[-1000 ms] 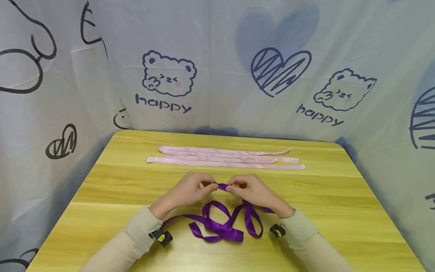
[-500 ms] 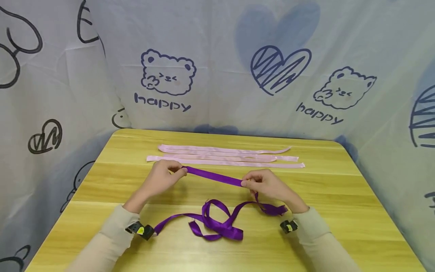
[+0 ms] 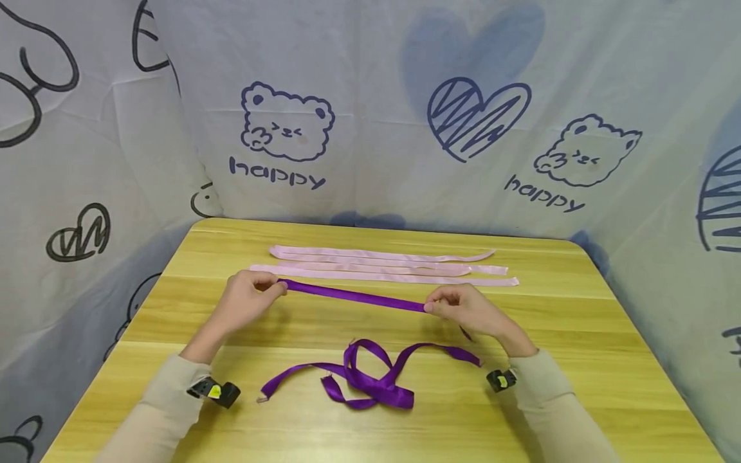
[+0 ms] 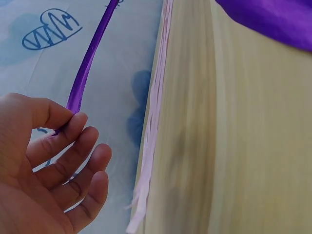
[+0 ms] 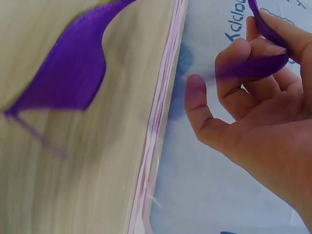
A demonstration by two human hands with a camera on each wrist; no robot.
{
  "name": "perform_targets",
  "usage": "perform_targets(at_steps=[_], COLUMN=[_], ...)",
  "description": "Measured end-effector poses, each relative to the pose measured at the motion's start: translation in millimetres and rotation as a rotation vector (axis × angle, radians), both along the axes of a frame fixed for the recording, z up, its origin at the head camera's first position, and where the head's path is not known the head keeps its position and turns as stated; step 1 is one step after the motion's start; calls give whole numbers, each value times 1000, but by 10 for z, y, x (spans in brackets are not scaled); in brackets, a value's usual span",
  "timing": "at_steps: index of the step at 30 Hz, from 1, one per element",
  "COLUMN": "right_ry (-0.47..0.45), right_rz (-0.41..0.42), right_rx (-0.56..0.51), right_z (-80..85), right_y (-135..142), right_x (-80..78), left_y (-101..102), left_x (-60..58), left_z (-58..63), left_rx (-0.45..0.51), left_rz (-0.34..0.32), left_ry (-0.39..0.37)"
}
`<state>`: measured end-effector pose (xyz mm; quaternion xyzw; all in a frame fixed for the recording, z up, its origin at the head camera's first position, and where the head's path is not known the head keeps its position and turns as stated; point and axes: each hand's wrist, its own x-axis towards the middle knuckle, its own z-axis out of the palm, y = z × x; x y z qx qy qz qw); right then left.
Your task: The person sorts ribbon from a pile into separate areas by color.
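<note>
Ribbon, purple and narrow, stretches nearly straight across my head view, just on the person's side of the pink strips and apparently lifted off the table. The left hand pinches one end between thumb and forefinger, its other fingers loosely bent and spread; it sits near the left ends of the pink strips. The right hand pinches the ribbon between thumb and finger too, farther out from the pink strips, its remaining fingers half curled, and a short tail trails past the grip, blurred on my right wrist feed. I judge the step in hand to be drawing this length out straight and flat. From where I sit, the next move seems to call for an even pull from both sides, with the pinches brought parallel to the pink strips and the tail watched for a twist. Well in front of the pink strips, toward the person, lies a looped purple heap, untouched by either hand; how many pieces it holds I cannot tell. As for containers, I see none in my three views.
</note>
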<state>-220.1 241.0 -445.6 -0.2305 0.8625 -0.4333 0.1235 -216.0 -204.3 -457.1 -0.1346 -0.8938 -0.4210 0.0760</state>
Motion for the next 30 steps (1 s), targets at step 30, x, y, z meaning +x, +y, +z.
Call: perform_targets(at_steps=[30], right_ry=[-49], right_rz=[-45], right_rx=[165], right_z=[-223], right_y=[555], right_x=[-64], left_y=[-131], left_x=[80], left_z=[-294], left_rx=[-197], left_rz=[-39], left_ry=[-131])
